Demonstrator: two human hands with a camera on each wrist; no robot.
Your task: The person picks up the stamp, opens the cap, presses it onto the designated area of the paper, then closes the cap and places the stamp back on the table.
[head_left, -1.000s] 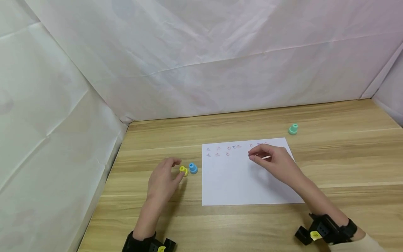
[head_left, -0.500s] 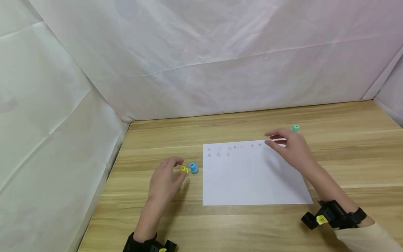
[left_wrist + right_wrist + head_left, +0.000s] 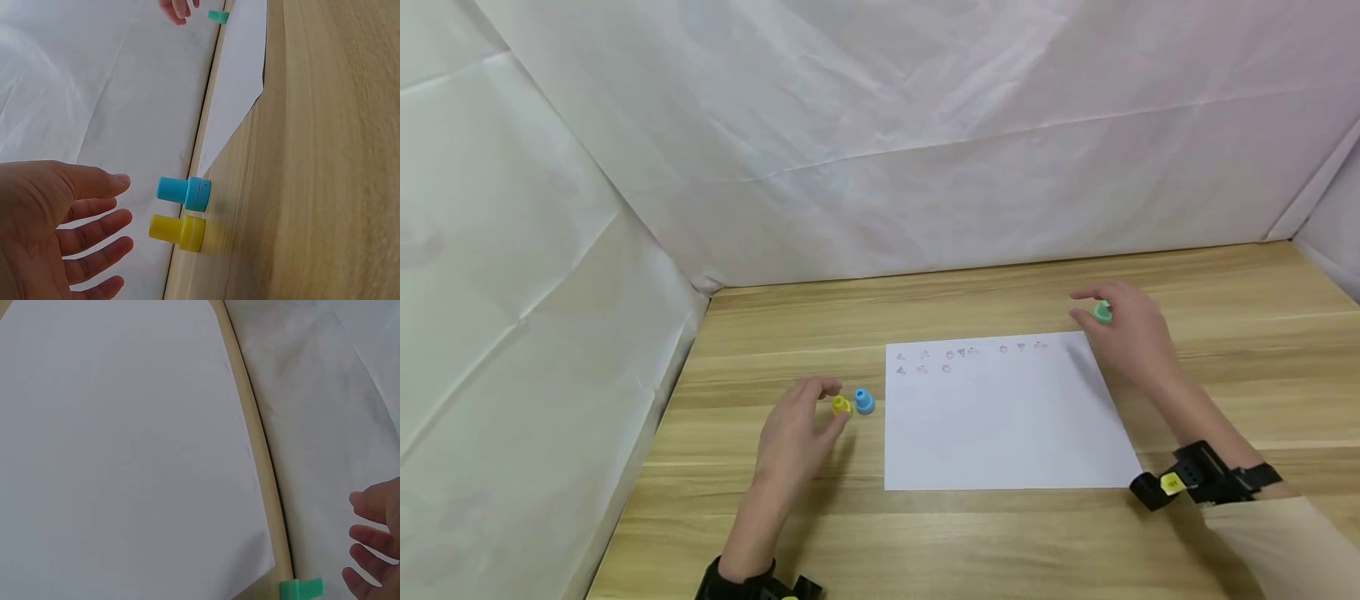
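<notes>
Small, mint-green stamp (image 3: 1102, 312) stands upright by right hand (image 3: 1126, 333).

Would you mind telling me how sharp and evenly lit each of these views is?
Head view: soft even light, faint shadow under the left hand, stamped marks on the paper too small to read. Left wrist view: yellow stamp sharp, wood grain streaked. Right wrist view: washed-out, low contrast.
</notes>
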